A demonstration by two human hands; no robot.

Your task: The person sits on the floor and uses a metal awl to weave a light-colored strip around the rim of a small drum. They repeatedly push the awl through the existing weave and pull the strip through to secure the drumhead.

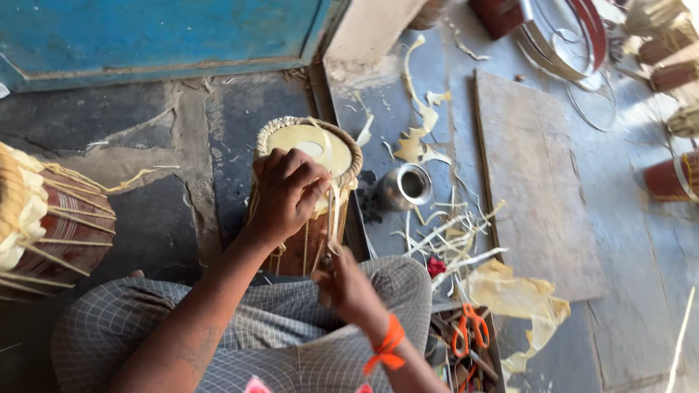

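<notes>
A small wooden drum [312, 218] stands upright on the floor between my knees, its pale skin head [309, 142] ringed by a braided hide rim. My left hand [286, 191] lies over the near edge of the drum head and presses on the rim. My right hand [348, 285], with an orange thread tied at the wrist, is closed on a thin pale hide strap [333, 207] that runs up from the hand to the rim. What else the right hand holds is hidden by its fingers.
A second laced drum [51, 218] lies at the left. A small steel pot [406, 185] and loose hide strips [451, 233] sit right of the drum. A wooden board [535, 182] lies further right, orange-handled scissors [470, 327] in a tool box, metal hoops [575, 44] at the top right.
</notes>
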